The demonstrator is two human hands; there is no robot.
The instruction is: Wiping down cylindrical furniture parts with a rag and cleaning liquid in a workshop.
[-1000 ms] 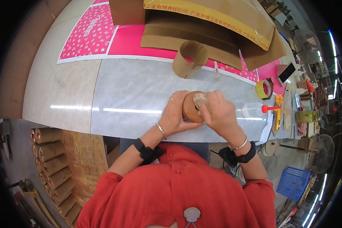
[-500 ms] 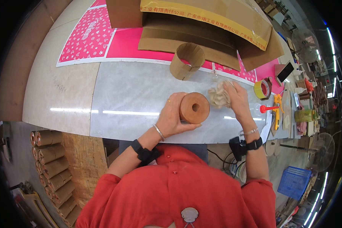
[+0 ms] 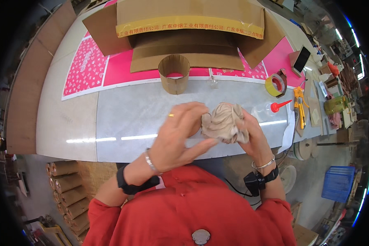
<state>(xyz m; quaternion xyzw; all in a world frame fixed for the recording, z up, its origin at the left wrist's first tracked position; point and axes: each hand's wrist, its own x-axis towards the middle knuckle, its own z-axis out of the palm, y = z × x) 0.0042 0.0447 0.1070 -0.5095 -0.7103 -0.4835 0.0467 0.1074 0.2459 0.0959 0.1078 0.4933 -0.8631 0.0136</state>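
Note:
My left hand (image 3: 174, 135) curves its fingers over a reddish-brown wooden cylinder (image 3: 196, 127), its thumb stretched out below and away from the wood. Most of the cylinder is hidden behind those fingers and a crumpled beige cloth (image 3: 224, 124). The cloth lies against the cylinder's right end, gripped by my right hand (image 3: 253, 133), whose fingers are mostly covered by it. Both hands are slightly blurred, above the front part of the grey table (image 3: 123, 110). Beyond them an open brown cardboard tube (image 3: 174, 84) stands upright.
A large open cardboard box (image 3: 188, 14) lies at the back on pink printed sheets (image 3: 86, 65). To the right are a tape roll (image 3: 276, 85), a red-nozzled bottle (image 3: 276, 106), yellow-handled cutters (image 3: 301, 107) and a phone (image 3: 301, 59). Wrapped rolls (image 3: 71, 194) are stacked at the lower left.
My right hand has brought the cloth leftward onto the wooden cylinder. The cylinder's holed end, visible before, is now covered. My left hand has turned and its thumb has spread away. The view has shifted.

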